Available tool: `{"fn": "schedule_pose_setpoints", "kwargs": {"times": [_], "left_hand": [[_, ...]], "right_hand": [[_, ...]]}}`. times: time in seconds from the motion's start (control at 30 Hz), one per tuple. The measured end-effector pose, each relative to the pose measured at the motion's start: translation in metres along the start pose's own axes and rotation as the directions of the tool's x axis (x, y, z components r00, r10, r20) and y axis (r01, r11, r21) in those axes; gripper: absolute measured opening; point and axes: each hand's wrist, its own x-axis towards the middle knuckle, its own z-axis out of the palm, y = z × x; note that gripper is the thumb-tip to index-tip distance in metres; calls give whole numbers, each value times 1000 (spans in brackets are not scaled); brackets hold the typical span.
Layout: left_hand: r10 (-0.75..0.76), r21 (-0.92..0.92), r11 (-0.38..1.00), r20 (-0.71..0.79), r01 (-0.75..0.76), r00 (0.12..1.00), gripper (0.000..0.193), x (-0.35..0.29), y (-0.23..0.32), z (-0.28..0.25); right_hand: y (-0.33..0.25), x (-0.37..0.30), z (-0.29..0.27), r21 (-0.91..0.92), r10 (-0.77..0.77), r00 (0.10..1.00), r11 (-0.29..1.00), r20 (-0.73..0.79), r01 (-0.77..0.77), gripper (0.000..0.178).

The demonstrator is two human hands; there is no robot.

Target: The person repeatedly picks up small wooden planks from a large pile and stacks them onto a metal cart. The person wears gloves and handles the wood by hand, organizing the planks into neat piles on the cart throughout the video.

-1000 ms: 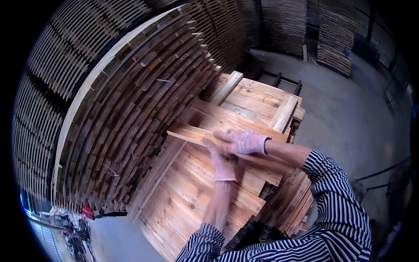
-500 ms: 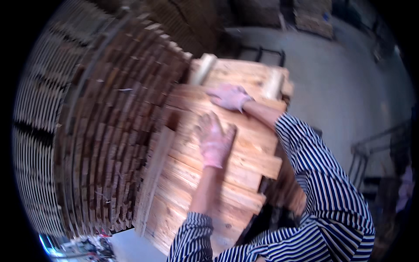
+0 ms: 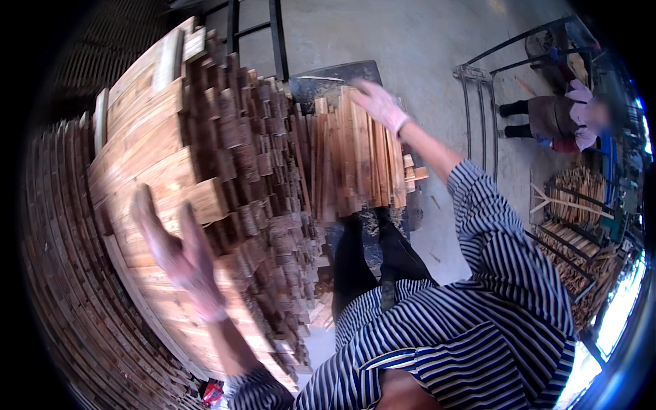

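My left hand [image 3: 183,263], in a pale pink work glove, is over the top layer of a tall stack of wooden boards [image 3: 147,174]. Its fingers are spread and hold nothing; I cannot tell whether they touch the wood. On the right, my gloved right hand [image 3: 381,106] reaches to the far end of a lower pile of narrow wooden slats [image 3: 362,164]. Its fingers are stretched out with nothing in them. Blur hides whether they touch the slats. The slats lie side by side in front of my legs.
A long row of stacked boards [image 3: 65,253] runs along the left. Beyond the slats lie a dark plate [image 3: 335,76] and a black metal frame [image 3: 279,41]. At the right are a metal rack [image 3: 478,109], another person [image 3: 557,116] and bundled wood [image 3: 577,195].
My view has swung to the right. My right hand has left the board stack and now reaches to the slat pile. My left hand remains over the stack, fingers spread.
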Motion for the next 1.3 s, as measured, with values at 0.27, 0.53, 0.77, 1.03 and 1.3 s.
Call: {"fn": "schedule_pose_setpoints", "kwargs": {"times": [0.27, 0.53, 0.77, 1.03, 1.3], "left_hand": [[-559, -186, 419, 718, 889, 414, 68, -282, -43, 315], [-605, 12, 288, 778, 957, 172, 60, -307, -216, 563], [-579, -51, 308, 782, 950, 229, 67, -326, -270, 634], [-491, -148, 154, 846, 977, 206, 68, -301, -278, 617], [-169, 115, -42, 978, 993, -120, 76, -316, -185, 438]], "right_hand": [[247, -113, 154, 181, 518, 819, 805, 247, -565, 91], [286, -37, 266, 43, 650, 743, 747, 158, -663, 87], [287, -12, 304, 61, 734, 676, 673, 66, -737, 107], [299, -5, 277, 152, 717, 643, 628, 269, -763, 108], [275, -148, 237, 598, 212, 889, 674, 405, -433, 81]]}}
